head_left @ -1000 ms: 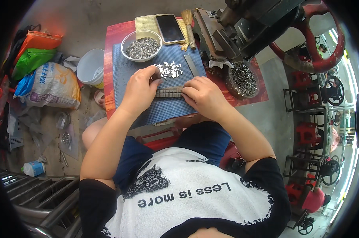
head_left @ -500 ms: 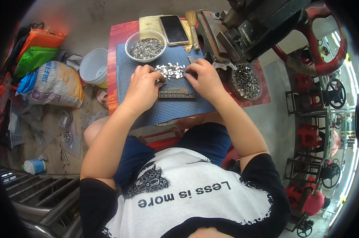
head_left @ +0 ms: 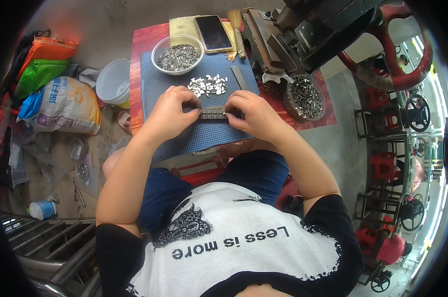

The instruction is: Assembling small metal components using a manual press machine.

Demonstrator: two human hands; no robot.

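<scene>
A slotted metal bar [head_left: 213, 113] lies across the blue textured mat [head_left: 184, 143], between my two hands. My left hand [head_left: 170, 112] has its fingers curled and thumb in at the bar's left end; whatever it pinches is hidden. At the other end, my right hand [head_left: 253, 112] covers part of the bar, thumb and fingers drawn together around something too small to name. Just beyond the bar is a loose pile of small shiny metal pieces [head_left: 206, 85]. A clear round bowl [head_left: 157, 63] farther back holds many more such pieces. A flat metal strip [head_left: 239, 77] rests beyond my right hand.
A phone [head_left: 213, 33] lies on a yellow cloth, with a small straw brush [head_left: 237, 32] beside it. A dark press with a red handwheel [head_left: 407, 81] looms at the right, near a tub of metal pieces [head_left: 305, 99]. A white bucket [head_left: 112, 81] stands left of the table.
Both hands have drawn back from the small metal pieces to the slotted bar. My right hand now covers its right end, and the flat strip shows more fully.
</scene>
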